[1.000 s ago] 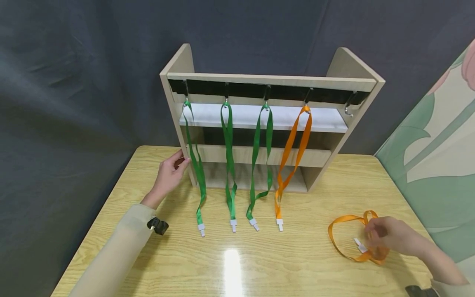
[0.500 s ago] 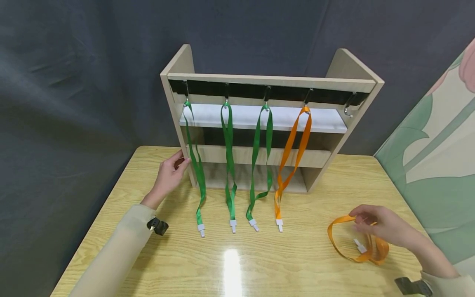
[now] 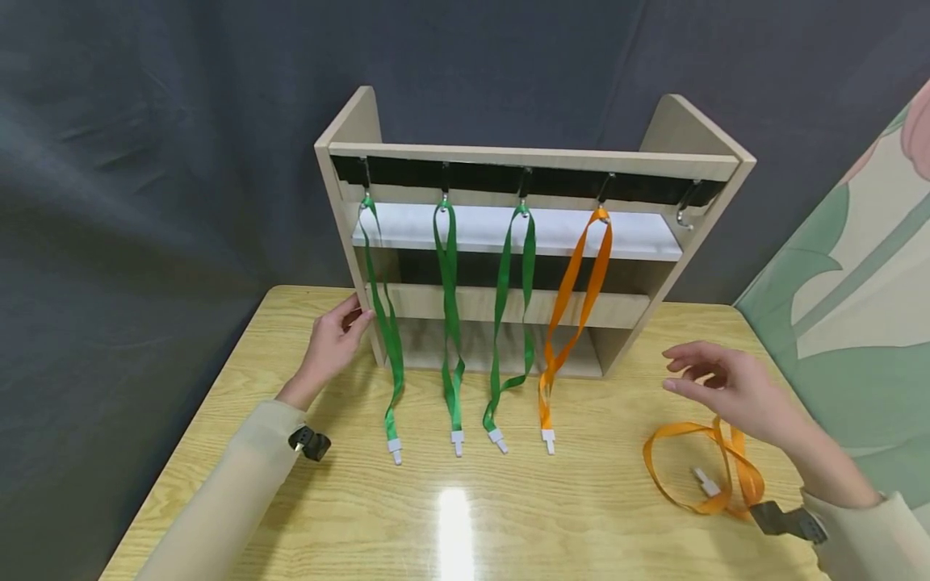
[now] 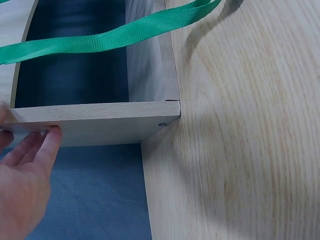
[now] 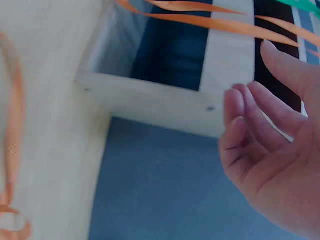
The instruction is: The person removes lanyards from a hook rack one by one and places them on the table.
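My left hand holds the left side panel of the wooden rack, thumb at its front edge and fingers against the outer face, as the left wrist view also shows. Hung from the rack's hooks are a green lanyard at the left, a second green lanyard, a third green lanyard and an orange lanyard. Over the table at the right, my right hand holds nothing, its fingers loosely bent. Below it, another orange lanyard lies looped on the table, its white clip inside the loop.
The rightmost hook carries no lanyard. A white shelf runs behind the hanging straps. Dark cloth covers the back and left, and a leaf-patterned fabric stands along the right of the wooden table.
My right hand has risen off the loose orange lanyard and moved forward, away from me; the lanyard stays on the table. My left hand has kept its hold on the rack.
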Available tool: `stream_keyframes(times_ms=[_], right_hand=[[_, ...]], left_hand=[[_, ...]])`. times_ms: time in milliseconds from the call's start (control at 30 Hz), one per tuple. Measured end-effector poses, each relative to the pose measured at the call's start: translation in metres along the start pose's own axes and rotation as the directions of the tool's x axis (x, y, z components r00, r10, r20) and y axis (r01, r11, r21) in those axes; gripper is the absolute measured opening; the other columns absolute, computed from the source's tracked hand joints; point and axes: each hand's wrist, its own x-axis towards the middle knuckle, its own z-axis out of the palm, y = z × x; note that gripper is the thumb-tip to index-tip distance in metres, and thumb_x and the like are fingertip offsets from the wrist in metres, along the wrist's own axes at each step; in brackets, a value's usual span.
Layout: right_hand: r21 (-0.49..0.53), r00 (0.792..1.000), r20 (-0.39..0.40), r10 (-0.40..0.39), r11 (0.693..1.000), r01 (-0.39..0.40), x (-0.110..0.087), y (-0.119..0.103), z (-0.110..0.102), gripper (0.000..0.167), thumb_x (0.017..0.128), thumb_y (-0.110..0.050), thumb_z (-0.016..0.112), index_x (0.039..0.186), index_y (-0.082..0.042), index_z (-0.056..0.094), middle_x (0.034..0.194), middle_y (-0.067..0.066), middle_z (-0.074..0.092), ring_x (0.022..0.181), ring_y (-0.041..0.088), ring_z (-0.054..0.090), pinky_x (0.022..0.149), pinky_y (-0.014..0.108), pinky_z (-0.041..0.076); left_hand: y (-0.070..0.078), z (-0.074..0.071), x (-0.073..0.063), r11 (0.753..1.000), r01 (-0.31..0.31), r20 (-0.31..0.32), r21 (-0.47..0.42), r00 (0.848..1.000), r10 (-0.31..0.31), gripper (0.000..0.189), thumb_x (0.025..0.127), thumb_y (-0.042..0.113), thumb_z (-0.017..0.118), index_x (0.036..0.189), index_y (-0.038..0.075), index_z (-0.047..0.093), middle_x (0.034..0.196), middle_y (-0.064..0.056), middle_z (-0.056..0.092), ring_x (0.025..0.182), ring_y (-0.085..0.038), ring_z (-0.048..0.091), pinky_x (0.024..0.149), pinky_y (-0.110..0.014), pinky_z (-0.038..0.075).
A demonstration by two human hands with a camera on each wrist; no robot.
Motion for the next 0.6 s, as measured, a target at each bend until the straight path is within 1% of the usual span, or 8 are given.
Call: stream_keyframes(times_ms=[67,133,267,433,533,600], right_hand=[[-0.028,0.999,-0.049,-0.006,1.0,0.004,0.008,-0.008,-0.002,0.03,0.084,-0.006,0.075,0.112,-0.007,0.066,0.097,0.004,0.067,0.078,0.005,0.06,0.063,0.016,0.048],[-0.052,0.995,-0.097,-0.005,0.999,0.0,0.015,-0.016,-0.003,0.031,0.082,-0.008,0.076,0.112,-0.008,0.067,0.099,0.003,0.067,0.078,0.004,0.06,0.064,0.014,0.047],[-0.091,0.984,-0.173,-0.034,0.996,0.018,0.032,-0.03,-0.007,0.032,0.08,-0.008,0.079,0.11,-0.01,0.069,0.098,-0.001,0.067,0.077,0.0,0.059,0.064,0.01,0.045],[-0.091,0.974,-0.208,-0.094,0.993,0.077,0.052,-0.045,-0.01,0.03,0.082,-0.008,0.076,0.111,-0.007,0.068,0.1,0.003,0.068,0.079,0.0,0.059,0.066,0.009,0.045],[-0.078,0.969,-0.222,-0.111,0.992,0.095,0.061,-0.052,-0.01,0.028,0.083,-0.008,0.075,0.11,-0.004,0.068,0.098,0.005,0.069,0.08,0.001,0.059,0.067,0.009,0.045],[-0.069,0.968,-0.225,-0.107,0.993,0.094,0.066,-0.055,-0.011,0.028,0.084,-0.009,0.075,0.111,-0.004,0.068,0.096,0.006,0.069,0.079,0.001,0.059,0.066,0.009,0.045]], left_hand=[[-0.011,0.002,0.001,1.0,-0.006,0.002,0.014,1.0,0.006,0.035,0.099,0.009,0.054,0.131,-0.005,0.054,0.117,-0.022,0.062,0.103,-0.032,0.061,0.079,-0.037,0.051],[-0.017,0.003,0.001,1.0,-0.007,0.006,0.026,1.0,0.006,0.036,0.099,0.013,0.054,0.132,-0.002,0.055,0.119,-0.019,0.062,0.104,-0.029,0.061,0.079,-0.038,0.051],[-0.018,0.004,0.001,0.999,0.011,0.017,0.036,1.0,-0.012,0.037,0.1,0.016,0.053,0.133,0.0,0.055,0.121,-0.018,0.061,0.106,-0.028,0.06,0.081,-0.042,0.051],[-0.018,0.004,0.0,0.999,0.019,0.015,0.035,1.0,-0.019,0.039,0.1,0.017,0.053,0.135,0.0,0.052,0.124,-0.018,0.059,0.107,-0.028,0.06,0.082,-0.042,0.051],[-0.019,0.003,0.0,0.999,0.023,0.014,0.032,1.0,-0.024,0.04,0.1,0.018,0.052,0.136,0.001,0.051,0.124,-0.018,0.059,0.108,-0.029,0.059,0.082,-0.043,0.05],[-0.02,0.003,0.0,0.999,0.023,0.012,0.032,1.0,-0.024,0.04,0.101,0.018,0.052,0.136,0.0,0.051,0.124,-0.019,0.059,0.107,-0.029,0.06,0.082,-0.043,0.05]])
